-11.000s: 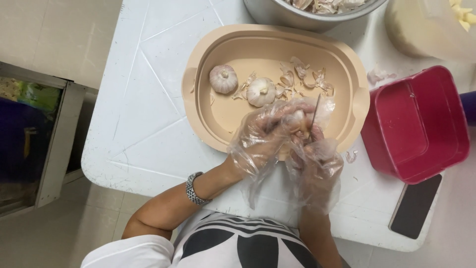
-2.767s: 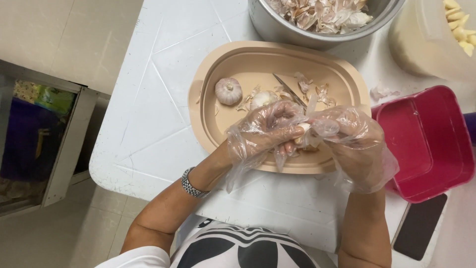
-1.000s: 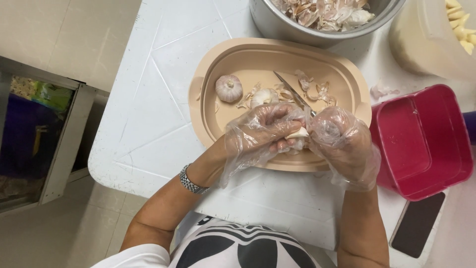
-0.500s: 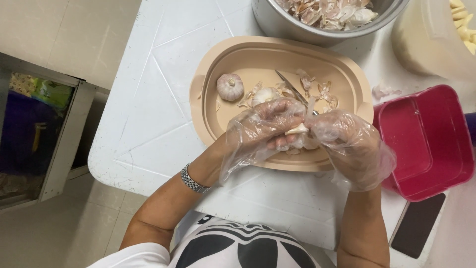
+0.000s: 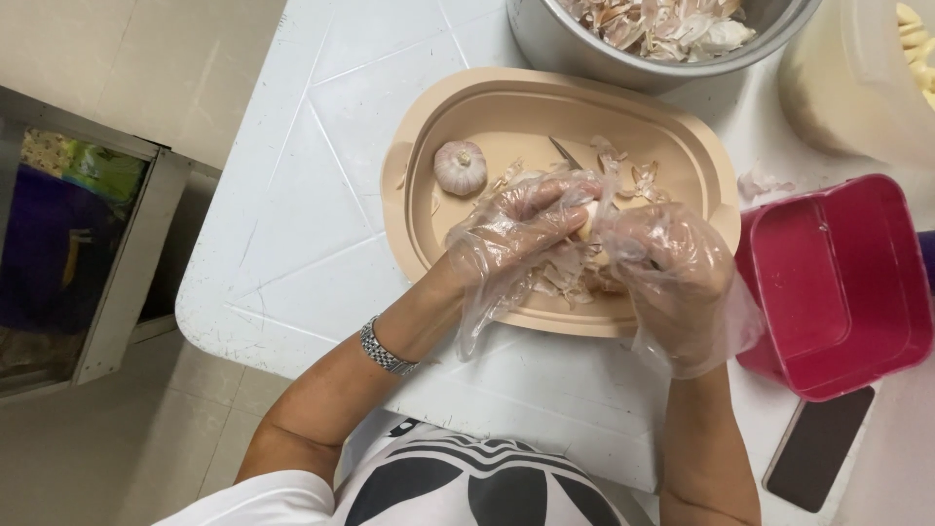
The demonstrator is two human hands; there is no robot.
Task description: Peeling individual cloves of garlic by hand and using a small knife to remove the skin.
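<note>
The right hand [image 5: 672, 268] has moved slightly right; both gloved hands grasp a garlic clove [image 5: 587, 222] over the beige tray [image 5: 429, 244], left hand [image 5: 516, 229] fingers curled; red box [image 5: 838, 282] right.

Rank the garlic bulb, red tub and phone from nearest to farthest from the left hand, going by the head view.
From the left hand:
1. Garlic bulb, just up and to its left, in the tan tray.
2. Red tub, off to the right, past the right hand.
3. Phone, lower right, at the table edge.
</note>
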